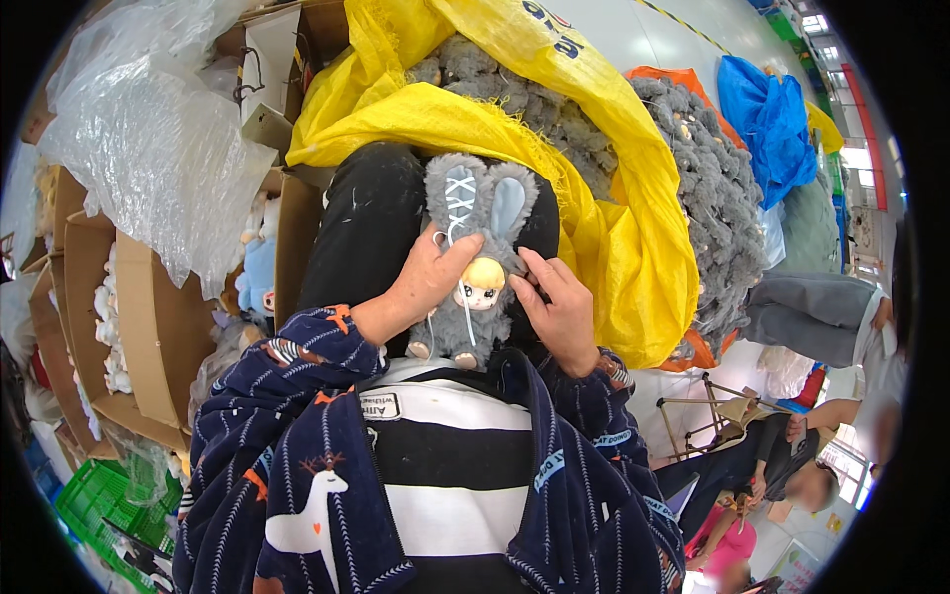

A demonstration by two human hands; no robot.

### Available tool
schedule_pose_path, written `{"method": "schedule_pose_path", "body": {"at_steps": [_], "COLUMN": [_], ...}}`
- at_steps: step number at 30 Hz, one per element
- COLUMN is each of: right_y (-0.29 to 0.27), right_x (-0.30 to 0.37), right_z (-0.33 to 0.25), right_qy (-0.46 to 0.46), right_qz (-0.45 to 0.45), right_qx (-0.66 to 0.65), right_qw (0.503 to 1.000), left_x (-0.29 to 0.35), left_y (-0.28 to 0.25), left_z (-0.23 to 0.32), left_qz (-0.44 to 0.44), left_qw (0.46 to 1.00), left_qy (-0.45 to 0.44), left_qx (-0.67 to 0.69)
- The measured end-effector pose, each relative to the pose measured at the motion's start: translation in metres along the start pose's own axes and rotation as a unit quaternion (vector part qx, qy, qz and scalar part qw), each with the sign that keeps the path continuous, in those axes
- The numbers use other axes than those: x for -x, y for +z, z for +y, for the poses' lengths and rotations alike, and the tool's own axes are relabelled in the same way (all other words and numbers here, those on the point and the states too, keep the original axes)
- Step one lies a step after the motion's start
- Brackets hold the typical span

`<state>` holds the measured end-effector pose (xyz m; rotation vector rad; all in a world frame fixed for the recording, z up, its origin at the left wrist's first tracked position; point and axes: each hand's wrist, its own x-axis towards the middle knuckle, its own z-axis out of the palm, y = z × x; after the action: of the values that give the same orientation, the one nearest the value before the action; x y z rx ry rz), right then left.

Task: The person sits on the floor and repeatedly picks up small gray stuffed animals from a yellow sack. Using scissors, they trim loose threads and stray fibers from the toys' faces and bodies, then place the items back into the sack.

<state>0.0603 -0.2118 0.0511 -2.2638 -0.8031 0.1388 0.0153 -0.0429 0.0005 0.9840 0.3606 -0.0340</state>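
Fingers of the left hand are bent and closed on the grey doll, at the left of its head; the right hand is half curled at the doll's right side, thumb and forefinger slightly parted, and whether anything is pinched cannot be told; the doll is laid face up on the lap, its left-side ear crossed by white lace; beyond and right of the doll, grey plush is held in a yellow sack; left of the doll, cartons are overhung by clear plastic.
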Motion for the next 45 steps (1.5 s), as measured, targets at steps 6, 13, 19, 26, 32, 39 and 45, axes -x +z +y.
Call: {"method": "schedule_pose_path", "body": {"at_steps": [6, 13, 19, 26, 32, 39, 45], "right_y": [0.006, 0.007, 0.002, 0.024, 0.027, 0.002, -0.013], "right_x": [0.004, 0.006, 0.004, 0.015, -0.003, 0.001, -0.006], "right_z": [0.000, -0.005, -0.012, -0.007, -0.019, -0.016, -0.017], "right_qy": [0.049, 0.070, 0.086, 0.134, 0.241, 0.097, 0.075], "right_qz": [0.014, 0.010, -0.007, 0.043, 0.100, -0.031, -0.083], "right_qx": [-0.073, -0.097, -0.096, -0.196, -0.389, -0.155, -0.093], "right_qw": [0.996, 0.993, 0.992, 0.970, 0.883, 0.983, 0.989], "left_x": [-0.001, 0.000, 0.000, 0.000, 0.005, 0.005, 0.004], "left_y": [0.000, 0.001, -0.001, 0.000, 0.008, 0.001, 0.001], "left_z": [0.002, 0.002, -0.001, -0.009, 0.002, 0.000, -0.001], "left_qz": [-0.008, -0.001, 0.009, 0.016, -0.016, -0.002, -0.007], "left_qw": [1.000, 0.999, 0.999, 0.999, 0.998, 1.000, 1.000], "left_qy": [-0.008, -0.032, -0.015, 0.010, 0.019, -0.013, -0.014], "left_qx": [0.012, 0.018, -0.028, -0.026, -0.050, -0.019, -0.008]}}
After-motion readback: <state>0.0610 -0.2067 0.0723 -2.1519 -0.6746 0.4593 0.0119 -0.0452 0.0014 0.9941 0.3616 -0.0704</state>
